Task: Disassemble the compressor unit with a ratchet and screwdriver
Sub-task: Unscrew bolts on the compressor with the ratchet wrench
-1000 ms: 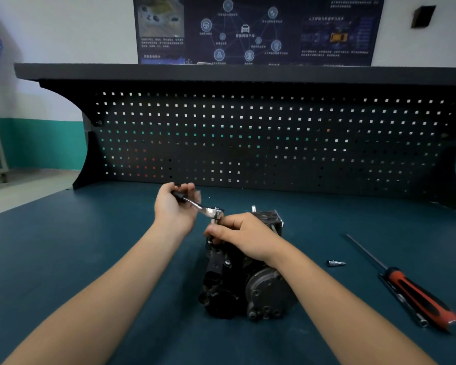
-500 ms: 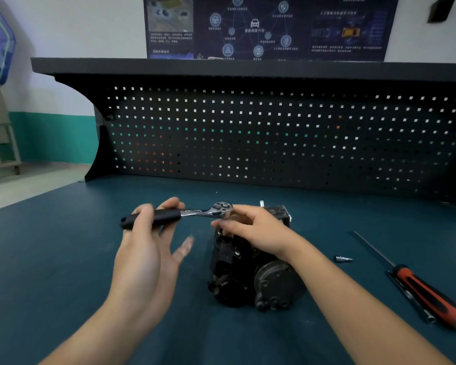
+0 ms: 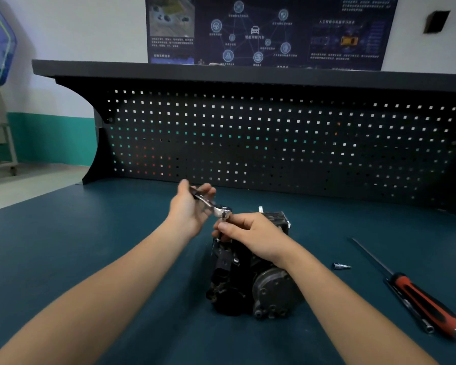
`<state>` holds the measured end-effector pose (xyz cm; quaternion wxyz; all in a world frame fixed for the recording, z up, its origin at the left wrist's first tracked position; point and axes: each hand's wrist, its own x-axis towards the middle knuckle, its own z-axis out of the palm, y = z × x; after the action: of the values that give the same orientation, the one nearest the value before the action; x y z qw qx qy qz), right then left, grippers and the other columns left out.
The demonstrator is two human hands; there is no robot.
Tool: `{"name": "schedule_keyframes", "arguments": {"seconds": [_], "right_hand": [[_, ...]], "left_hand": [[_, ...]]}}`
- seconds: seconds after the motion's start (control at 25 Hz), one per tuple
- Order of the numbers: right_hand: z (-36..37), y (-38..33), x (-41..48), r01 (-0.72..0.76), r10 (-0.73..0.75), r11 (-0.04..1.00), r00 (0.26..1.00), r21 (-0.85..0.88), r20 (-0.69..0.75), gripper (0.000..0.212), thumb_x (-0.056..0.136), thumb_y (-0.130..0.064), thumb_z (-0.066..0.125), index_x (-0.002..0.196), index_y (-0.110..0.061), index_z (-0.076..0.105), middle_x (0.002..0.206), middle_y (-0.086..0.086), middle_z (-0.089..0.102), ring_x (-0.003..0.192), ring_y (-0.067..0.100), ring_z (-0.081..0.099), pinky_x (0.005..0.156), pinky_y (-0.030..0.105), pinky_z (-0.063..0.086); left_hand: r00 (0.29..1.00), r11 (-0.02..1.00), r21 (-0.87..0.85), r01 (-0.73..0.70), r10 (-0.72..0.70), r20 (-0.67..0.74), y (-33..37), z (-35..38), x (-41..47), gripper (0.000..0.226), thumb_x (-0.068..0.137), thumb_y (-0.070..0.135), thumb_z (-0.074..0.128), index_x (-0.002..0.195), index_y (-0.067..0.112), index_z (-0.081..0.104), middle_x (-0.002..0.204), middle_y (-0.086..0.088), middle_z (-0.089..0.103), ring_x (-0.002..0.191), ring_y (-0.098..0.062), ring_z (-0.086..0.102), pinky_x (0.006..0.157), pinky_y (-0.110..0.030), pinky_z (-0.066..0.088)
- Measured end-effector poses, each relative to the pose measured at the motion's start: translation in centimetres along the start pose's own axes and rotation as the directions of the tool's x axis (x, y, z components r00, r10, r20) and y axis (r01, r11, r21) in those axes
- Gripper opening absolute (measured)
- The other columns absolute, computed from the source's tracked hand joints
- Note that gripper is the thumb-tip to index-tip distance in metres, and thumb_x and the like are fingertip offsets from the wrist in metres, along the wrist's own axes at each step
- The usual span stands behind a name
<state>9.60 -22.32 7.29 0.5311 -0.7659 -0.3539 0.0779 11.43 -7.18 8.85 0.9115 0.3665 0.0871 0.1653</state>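
Ratchet (image 3: 212, 205) handle points far-left in left hand (image 3: 188, 212); right hand (image 3: 253, 234) pinches its socket (image 3: 223, 220)

Teal bench top (image 3: 90, 259) carries black compressor unit (image 3: 237, 280) at centre, small socket bit (image 3: 340, 266) and red-handled screwdriver (image 3: 419, 299) to its right.

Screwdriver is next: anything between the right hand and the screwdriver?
A socket bit lies on the mat between the compressor and the screwdriver, and a thin bar lies along its handle's near side. Nothing else blocks the right hand.
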Motion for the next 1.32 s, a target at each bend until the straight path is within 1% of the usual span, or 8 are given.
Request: {"name": "schedule_keyframes", "arguments": {"seconds": [0.2,0.52,0.64,0.8,0.96,1.04,1.16,1.32], "right_hand": [[0.3,0.2,0.1,0.015,-0.014,0.999,0.999,-0.039,0.029,0.013,0.095,-0.017,0.052,0.096,-0.024,0.063,0.089,-0.008,0.067,0.075,-0.007,0.059,0.078,0.008,0.046],[-0.2,0.1,-0.5,0.055,-0.054,0.998,0.998,-0.038,0.025,0.017,0.094,-0.018,0.053,0.093,-0.028,0.067,0.089,-0.015,0.069,0.077,-0.009,0.060,0.076,0.006,0.045],[-0.1,0.0,-0.4,0.056,-0.056,0.998,0.998,-0.017,0.020,0.018,0.091,-0.017,0.058,0.088,-0.032,0.069,0.091,-0.009,0.072,0.079,-0.006,0.060,0.077,0.010,0.047],[0.1,0.2,0.0,0.021,-0.021,1.000,1.000,-0.014,0.013,0.012,0.088,-0.020,0.063,0.087,-0.029,0.070,0.093,-0.005,0.071,0.085,0.000,0.061,0.085,0.017,0.048],[0.0,0.4,0.1,-0.002,0.000,0.999,0.999,-0.049,-0.038,0.014,0.090,-0.021,0.059,0.092,-0.014,0.072,0.100,0.012,0.071,0.084,0.006,0.062,0.084,0.021,0.049],[0.0,0.4,0.2,-0.004,0.001,0.996,0.999,-0.086,-0.039,0.016,0.091,-0.022,0.058,0.094,-0.013,0.071,0.098,0.009,0.072,0.084,0.006,0.062,0.085,0.024,0.049],[0.1,0.4,0.3,0.021,-0.021,0.995,1.000,-0.096,0.004,0.013,0.093,-0.022,0.056,0.091,-0.025,0.069,0.088,-0.009,0.071,0.079,-0.005,0.061,0.082,0.015,0.047],[-0.1,0.4,0.1,0.033,-0.032,0.999,0.999,-0.022,0.023,0.018,0.093,-0.016,0.054,0.092,-0.029,0.067,0.084,-0.016,0.069,0.077,-0.007,0.062,0.080,0.009,0.047]], "left_hand": [[0.991,0.990,-0.057,-0.127,0.124,-0.048,2.2,-2.1,-3.9,0.028,0.101,0.035,0.035,0.077,0.023,0.042,0.061,0.011,0.067,0.062,-0.002,0.067,0.070,-0.031,0.042],[0.937,0.932,0.099,-0.348,0.349,0.010,-0.1,-4.1,-14.5,0.017,0.101,0.027,0.036,0.106,0.032,0.051,0.111,0.012,0.069,0.101,-0.001,0.065,0.080,-0.039,0.045],[0.954,0.949,0.101,-0.297,0.298,0.004,1.2,-4.8,-12.0,0.016,0.100,0.031,0.038,0.099,0.027,0.054,0.103,0.009,0.072,0.095,-0.003,0.067,0.078,-0.036,0.046],[0.995,0.989,0.112,-0.095,0.092,0.029,2.8,-3.0,-4.1,0.022,0.101,0.027,0.037,0.085,0.017,0.050,0.077,0.006,0.072,0.068,-0.004,0.069,0.068,-0.030,0.046],[0.999,0.993,0.120,0.014,-0.018,0.034,0.4,-0.6,0.0,0.020,0.100,0.017,0.039,0.083,0.011,0.047,0.086,-0.002,0.065,0.070,-0.011,0.065,0.063,-0.030,0.046],[1.000,1.000,-0.009,-0.027,0.027,-0.008,-0.1,-0.8,-0.4,0.021,0.099,0.017,0.042,0.079,0.012,0.047,0.076,-0.001,0.064,0.061,-0.010,0.067,0.063,-0.033,0.047],[0.991,0.988,-0.084,-0.129,0.125,-0.050,1.4,-2.4,-2.8,0.022,0.099,0.019,0.044,0.078,0.015,0.046,0.058,0.005,0.064,0.059,-0.008,0.068,0.064,-0.037,0.047],[0.961,0.961,0.038,-0.274,0.272,0.042,2.3,-4.4,-9.7,0.012,0.095,0.018,0.048,0.084,0.020,0.048,0.075,0.007,0.069,0.082,-0.006,0.069,0.074,-0.040,0.049]]}}
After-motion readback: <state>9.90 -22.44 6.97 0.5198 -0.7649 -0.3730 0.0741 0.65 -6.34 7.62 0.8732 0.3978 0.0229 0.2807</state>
